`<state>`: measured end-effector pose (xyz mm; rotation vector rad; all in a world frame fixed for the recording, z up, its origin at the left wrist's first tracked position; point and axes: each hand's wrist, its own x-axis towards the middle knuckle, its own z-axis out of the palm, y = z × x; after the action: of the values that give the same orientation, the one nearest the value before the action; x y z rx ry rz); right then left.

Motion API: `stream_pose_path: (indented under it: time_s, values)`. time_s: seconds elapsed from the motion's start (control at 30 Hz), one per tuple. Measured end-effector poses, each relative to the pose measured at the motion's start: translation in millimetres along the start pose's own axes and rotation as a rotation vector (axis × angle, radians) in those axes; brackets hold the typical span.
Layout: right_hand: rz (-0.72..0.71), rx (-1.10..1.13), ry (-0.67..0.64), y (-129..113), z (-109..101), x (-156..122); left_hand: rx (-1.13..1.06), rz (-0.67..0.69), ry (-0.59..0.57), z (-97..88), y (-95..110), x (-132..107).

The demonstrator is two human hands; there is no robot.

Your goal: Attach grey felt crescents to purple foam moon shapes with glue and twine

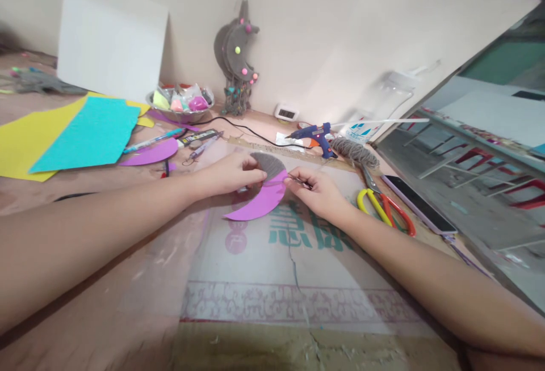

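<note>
A purple crescent moon cutout [259,205] is held above the printed board, its upper part wrapped in grey yarn [272,165]. My left hand [236,175] grips the crescent's inner edge beside the wrapped part, thumb on top. At the outer edge my right hand [313,189] is closed in a pinch on the grey yarn, where the wrapping meets bare purple. A thin strand crosses the purple face between the hands. The yarn's loose end is hard to follow. To the right lies a bundle of grey yarn [355,151].
Scissors [385,209] and a phone [419,203] lie right of my right arm. A blue glue gun [315,135] rests behind the hands. Yellow and cyan sheets [85,135] lie left, near a metal bowl [181,113]. A decorated grey moon [236,53] hangs on the wall.
</note>
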<state>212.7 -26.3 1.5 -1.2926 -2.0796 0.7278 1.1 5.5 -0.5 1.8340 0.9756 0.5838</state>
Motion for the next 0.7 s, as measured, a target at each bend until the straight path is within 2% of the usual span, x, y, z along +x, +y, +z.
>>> stream_pose_path:
  time_s: [0.27, 0.43, 0.7]
  values:
    - [-0.046, -0.011, -0.017, 1.7, -0.1, 0.1, -0.002, 0.066, -0.003, 2.1, -0.4, -0.7]
    - [-0.083, -0.047, -0.064, 4.8, 0.7, -0.6, 0.101, 0.108, 0.043, 2.7, -0.4, -1.6]
    - [-0.024, 0.007, -0.060, 0.3, 0.9, 0.4, 0.201, 0.149, 0.056, 1.5, -2.6, -2.4]
